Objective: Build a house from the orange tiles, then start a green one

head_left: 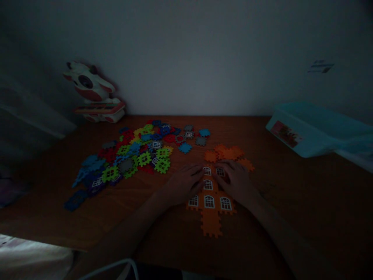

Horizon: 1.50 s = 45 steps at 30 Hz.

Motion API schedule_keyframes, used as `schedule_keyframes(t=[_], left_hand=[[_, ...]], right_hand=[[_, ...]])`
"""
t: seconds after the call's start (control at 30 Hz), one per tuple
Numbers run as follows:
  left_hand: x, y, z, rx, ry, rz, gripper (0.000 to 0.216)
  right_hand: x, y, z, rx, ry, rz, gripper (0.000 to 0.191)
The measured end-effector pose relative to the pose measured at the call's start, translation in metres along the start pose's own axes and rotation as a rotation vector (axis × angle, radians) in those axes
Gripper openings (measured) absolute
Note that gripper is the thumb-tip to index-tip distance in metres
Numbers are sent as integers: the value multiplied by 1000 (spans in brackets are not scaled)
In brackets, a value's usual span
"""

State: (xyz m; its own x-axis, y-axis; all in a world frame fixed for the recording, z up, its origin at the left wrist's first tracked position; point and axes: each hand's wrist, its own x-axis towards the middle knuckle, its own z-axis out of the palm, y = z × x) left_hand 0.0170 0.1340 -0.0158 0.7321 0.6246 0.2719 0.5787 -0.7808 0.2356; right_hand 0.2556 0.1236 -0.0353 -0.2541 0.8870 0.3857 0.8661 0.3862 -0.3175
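Note:
In the dim head view, orange building tiles with toothed edges and white windows lie flat on the table, joined in a cross-like shape (209, 192). A plain orange tile (211, 222) forms its near end. My left hand (185, 184) comes in from the left, its curled fingers on the edge of the upper window tiles (208, 179). From the right, my right hand (235, 182) has its fingers bent round another orange window tile (220, 171) at the top. Fingertips of both hands partly cover these tiles. Just beyond the hands lie loose plain orange tiles (230, 152).
A heap of mixed coloured tiles (144, 158) spreads over the table's left half. Several blue and grey tiles (185, 147) lie near the middle. A cow-shaped toy keyboard (96, 93) stands at back left. At right is a light blue bin (309, 134). A wall (198, 66) borders the table (276, 182).

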Motion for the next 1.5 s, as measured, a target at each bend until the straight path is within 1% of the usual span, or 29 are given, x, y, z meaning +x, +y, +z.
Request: schedule_keyframes(t=[0.13, 0.3, 0.43, 0.53, 0.67, 0.73, 0.83, 0.9, 0.97, 1.07, 1.13, 1.33, 1.43, 1.5], left_hand=[[0, 0, 0, 8, 0, 0, 39], [0, -1, 1, 11, 23, 19, 38], [0, -2, 2, 17, 19, 23, 36], [0, -3, 3, 0, 27, 4, 35], [-1, -4, 5, -24, 53, 1, 35], [-1, -4, 5, -29, 60, 3, 35], [-1, -3, 4, -39, 47, -9, 35], [-1, -3, 3, -39, 38, -15, 36], [-1, -3, 3, -35, 31, -16, 37], [-1, -3, 2, -35, 23, -13, 37], [-1, -3, 3, -39, 27, -14, 36], [-1, -5, 5, -26, 21, -9, 37], [-2, -5, 5, -22, 23, -10, 37], [-2, -6, 5, -25, 24, -13, 36]], right_hand=[[1, -2, -1, -12, 5, 21, 24], [2, -3, -4, 2, -18, -14, 23], [1, -2, -4, 10, -32, -25, 22], [2, -1, -4, 14, -6, -18, 21], [4, 4, -4, -7, 68, 26, 20], [6, 9, -6, -37, 122, 76, 24], [7, 19, -8, -69, 184, 140, 37], [7, 26, -8, -88, 172, 167, 47], [7, 32, -6, -112, 128, 202, 56], [5, 40, -3, -138, 89, 260, 64], [5, 44, -2, -137, 96, 270, 63], [6, 56, -9, -160, 81, 240, 50], [7, 60, -12, -173, 65, 225, 45], [8, 61, -13, -161, 77, 227, 43]])
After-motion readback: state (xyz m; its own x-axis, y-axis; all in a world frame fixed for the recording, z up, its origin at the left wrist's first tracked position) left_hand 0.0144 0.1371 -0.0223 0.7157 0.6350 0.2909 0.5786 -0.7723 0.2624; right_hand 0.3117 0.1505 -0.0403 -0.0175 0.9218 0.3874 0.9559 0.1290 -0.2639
